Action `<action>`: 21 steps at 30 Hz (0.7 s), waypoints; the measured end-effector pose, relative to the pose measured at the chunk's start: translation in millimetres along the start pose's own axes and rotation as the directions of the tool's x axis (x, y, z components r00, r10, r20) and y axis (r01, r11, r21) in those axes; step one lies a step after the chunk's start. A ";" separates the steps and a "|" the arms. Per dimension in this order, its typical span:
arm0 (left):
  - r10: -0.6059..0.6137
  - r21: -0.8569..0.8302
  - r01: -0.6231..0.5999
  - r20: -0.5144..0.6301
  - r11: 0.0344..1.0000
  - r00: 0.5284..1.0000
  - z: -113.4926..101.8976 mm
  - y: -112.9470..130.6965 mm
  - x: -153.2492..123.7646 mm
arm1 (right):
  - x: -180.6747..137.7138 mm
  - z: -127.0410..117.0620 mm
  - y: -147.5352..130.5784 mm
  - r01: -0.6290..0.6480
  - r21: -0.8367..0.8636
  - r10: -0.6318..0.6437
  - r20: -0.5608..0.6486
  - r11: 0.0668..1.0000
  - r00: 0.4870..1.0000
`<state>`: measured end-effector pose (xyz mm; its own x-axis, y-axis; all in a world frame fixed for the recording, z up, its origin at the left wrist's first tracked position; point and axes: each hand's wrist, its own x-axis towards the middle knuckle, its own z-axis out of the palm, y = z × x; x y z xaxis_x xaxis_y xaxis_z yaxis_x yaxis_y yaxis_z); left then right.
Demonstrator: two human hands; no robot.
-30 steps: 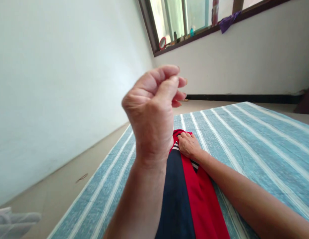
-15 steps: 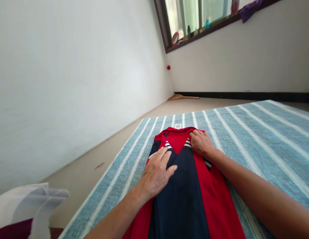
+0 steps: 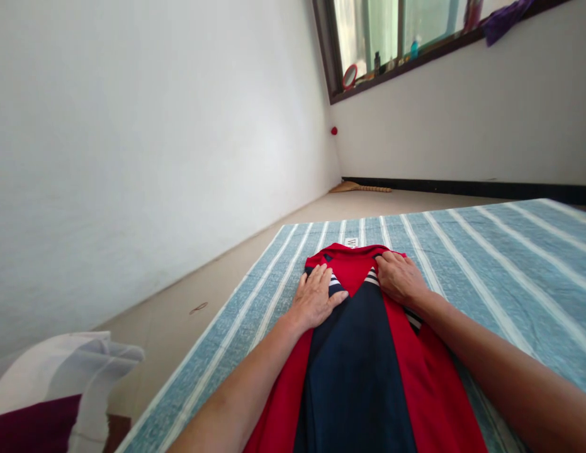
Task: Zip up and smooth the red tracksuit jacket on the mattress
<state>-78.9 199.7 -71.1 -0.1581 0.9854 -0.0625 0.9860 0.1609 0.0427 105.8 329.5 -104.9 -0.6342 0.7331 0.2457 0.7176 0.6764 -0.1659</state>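
Note:
A red and navy shirt with white-striped trim lies flat on a blue and white striped sheet, its collar pointing away from me. My left hand rests palm down with fingers spread on the shirt's left shoulder near the collar. My right hand presses flat on the right side of the collar. Neither hand holds anything.
A bare floor runs along the sheet's left edge up to a white wall. A broom lies by the far wall. A window sill holds small bottles and a red mirror. White and maroon cloth sits at lower left.
My left hand came down from a raised fist in front of the camera and now lies flat on the shirt, sliding up toward the collar. The view shifted slightly left.

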 end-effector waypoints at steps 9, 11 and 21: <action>0.006 -0.035 -0.004 0.058 0.999 0.998 8.5 -2.6 9.9 | -1.7 2.8 3.8 -0.009 -0.042 0.009 -0.002 0.999 1.000; 0.010 -0.046 -0.006 0.094 0.999 0.995 6.4 -1.4 10.6 | -1.4 4.3 5.6 -0.009 -0.048 0.009 0.003 0.999 1.000; 0.086 -0.138 -0.095 -0.064 0.986 0.994 -5.8 -21.2 7.2 | -2.1 5.1 8.0 -0.002 -0.059 0.003 0.008 0.998 1.000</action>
<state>-101.2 203.7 -66.7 -0.0753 0.9972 0.0052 0.9799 0.0730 0.1856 111.4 333.7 -111.5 -0.6346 0.7353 0.2379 0.7347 0.6695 -0.1097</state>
